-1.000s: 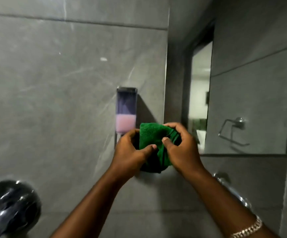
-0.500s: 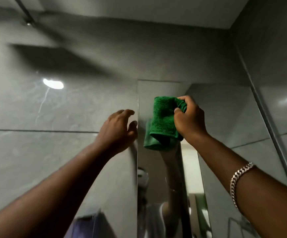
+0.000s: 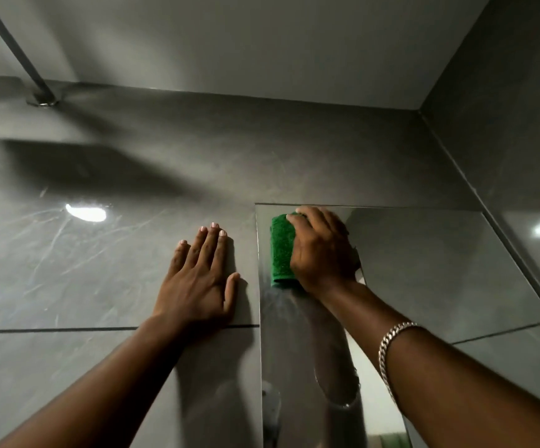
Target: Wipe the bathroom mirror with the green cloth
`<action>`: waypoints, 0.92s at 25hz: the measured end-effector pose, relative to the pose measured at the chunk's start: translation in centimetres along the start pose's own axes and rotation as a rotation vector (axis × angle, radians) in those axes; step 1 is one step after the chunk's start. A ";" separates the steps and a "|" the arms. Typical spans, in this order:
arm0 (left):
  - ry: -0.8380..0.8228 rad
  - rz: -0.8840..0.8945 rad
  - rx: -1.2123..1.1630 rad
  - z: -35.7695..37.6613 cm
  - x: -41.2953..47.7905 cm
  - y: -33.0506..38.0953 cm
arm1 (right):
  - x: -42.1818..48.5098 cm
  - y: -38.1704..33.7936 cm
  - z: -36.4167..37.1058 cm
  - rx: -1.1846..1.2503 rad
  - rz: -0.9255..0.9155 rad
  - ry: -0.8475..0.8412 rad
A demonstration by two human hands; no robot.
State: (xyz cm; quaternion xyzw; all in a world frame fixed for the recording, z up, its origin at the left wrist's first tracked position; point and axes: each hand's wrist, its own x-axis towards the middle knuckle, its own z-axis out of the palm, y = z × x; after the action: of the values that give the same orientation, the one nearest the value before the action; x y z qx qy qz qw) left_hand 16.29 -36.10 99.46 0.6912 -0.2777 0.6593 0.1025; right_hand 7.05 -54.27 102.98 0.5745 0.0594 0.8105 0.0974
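Note:
The folded green cloth (image 3: 282, 251) is pressed flat against the top left corner of the bathroom mirror (image 3: 423, 270). My right hand (image 3: 322, 250) covers most of the cloth and holds it against the glass; only the cloth's left strip shows. My left hand (image 3: 202, 276) lies flat on the grey wall tile just left of the mirror's edge, fingers spread a little, holding nothing. The mirror reflects my right forearm below the cloth.
Grey tiled walls (image 3: 68, 270) surround the mirror, with a corner to the right wall (image 3: 520, 124) close by. A metal shower arm (image 3: 20, 59) juts from the wall at the upper left. A bright ceiling-light reflection (image 3: 86, 212) shows on the tile.
My view has tilted up from the soap dispenser to the mirror's top. My right hand carried the cloth onto the glass at the top left corner. My left hand let go and now rests flat on the wall.

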 end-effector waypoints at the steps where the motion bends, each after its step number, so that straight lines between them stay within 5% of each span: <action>1: 0.014 0.001 0.006 0.2 0.1 -0.1 | -0.8 0.1 0.3 -0.003 -0.009 -0.057; 5: 0.021 0.018 0.028 0.4 1.1 -0.3 | 0.6 0.8 1.6 -0.111 0.112 -0.282; 8: 0.036 0.030 0.025 0.5 1.5 -0.3 | 2.9 -1.1 2.7 0.028 0.120 -0.361; 11: 0.043 0.018 0.015 0.5 1.6 -0.3 | 0.4 -0.4 2.8 0.026 -0.055 -0.328; 16: 0.051 0.006 -0.023 0.7 1.3 0.4 | 4.6 -1.2 3.2 0.026 0.150 -0.345; 20: 0.093 0.010 -0.047 0.7 0.7 -0.4 | 0.7 -0.5 2.9 0.057 -0.165 -0.335; 23: 0.096 0.020 -0.065 0.5 0.2 -0.2 | 2.3 2.2 1.9 0.022 0.065 -0.268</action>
State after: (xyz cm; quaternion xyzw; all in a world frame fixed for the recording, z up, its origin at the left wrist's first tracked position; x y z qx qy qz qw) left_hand 16.81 -36.26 99.67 0.6523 -0.3006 0.6832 0.1318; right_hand 7.88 -55.87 106.16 0.6803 0.0363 0.7285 0.0720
